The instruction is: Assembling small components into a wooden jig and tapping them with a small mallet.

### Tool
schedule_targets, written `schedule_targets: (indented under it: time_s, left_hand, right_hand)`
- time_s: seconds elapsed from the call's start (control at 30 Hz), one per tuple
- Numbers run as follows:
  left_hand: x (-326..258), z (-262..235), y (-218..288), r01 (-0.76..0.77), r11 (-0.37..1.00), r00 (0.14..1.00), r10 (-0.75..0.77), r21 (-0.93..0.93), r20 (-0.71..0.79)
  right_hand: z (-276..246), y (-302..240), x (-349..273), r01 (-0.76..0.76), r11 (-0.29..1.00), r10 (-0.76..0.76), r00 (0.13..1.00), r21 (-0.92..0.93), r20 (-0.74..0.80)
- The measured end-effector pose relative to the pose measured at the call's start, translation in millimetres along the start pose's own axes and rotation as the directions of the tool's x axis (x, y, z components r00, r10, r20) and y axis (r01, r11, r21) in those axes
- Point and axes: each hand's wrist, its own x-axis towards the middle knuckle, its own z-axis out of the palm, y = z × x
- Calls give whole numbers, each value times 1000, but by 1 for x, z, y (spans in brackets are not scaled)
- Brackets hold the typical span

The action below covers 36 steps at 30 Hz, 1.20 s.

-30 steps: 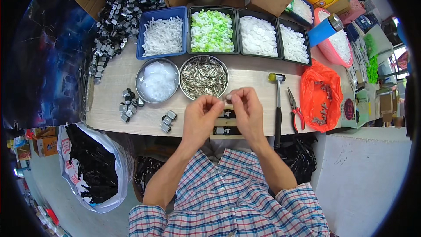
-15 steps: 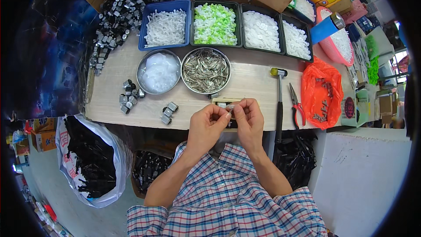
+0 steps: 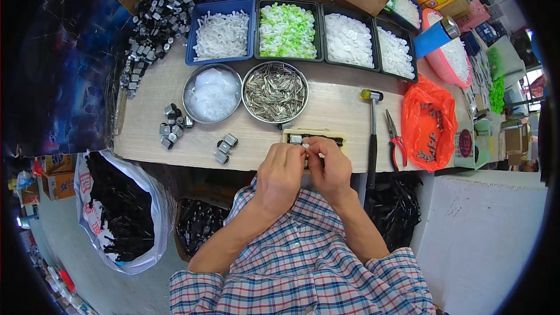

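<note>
Both hands meet at the near edge of the bench (image 3: 326, 105), fingertips pinched together on a small white part (image 3: 305, 146). The left hand (image 3: 280, 175) and right hand (image 3: 331, 170) are curled almost shut around it, just over a small jig (image 3: 315, 138). Behind the jig stand a bowl of metal pins (image 3: 275, 91) and a bowl of clear pieces (image 3: 212, 93). A hammer (image 3: 372, 134) and pliers (image 3: 395, 143) lie right of the hands, beside an orange bag (image 3: 430, 121). Loose metal caps (image 3: 224, 147) lie to the left
</note>
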Motion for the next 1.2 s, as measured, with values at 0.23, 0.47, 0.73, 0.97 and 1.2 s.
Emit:
schedule_targets:
  time_s: [0.23, 0.47, 0.73, 0.97, 1.2]
  left_hand:
    - [-5, -7, -6, -17, 1000, 989, 14, 17, 150]
    - [-18, -11, -9, 527, 748, 848, -496, -404, 188]
    - [1, -2, -19, 595, 395, 728, -634, -700, 261]
    - [20, 4, -27, 597, 399, 728, -633, -696, 263]
    - [17, 8, -28, 621, 407, 736, -597, -670, 320]
  right_hand:
    - [-18, 23, 13, -51, 998, 56, 988, -37, 143]
    - [-20, 34, 16, 30, 982, 18, 970, -188, 244]
    - [-20, 35, 14, 40, 981, 10, 967, -191, 254]
    - [-23, 37, 13, 39, 988, 4, 961, -151, 277]
    - [-22, 44, 13, 69, 990, -35, 967, -126, 252]
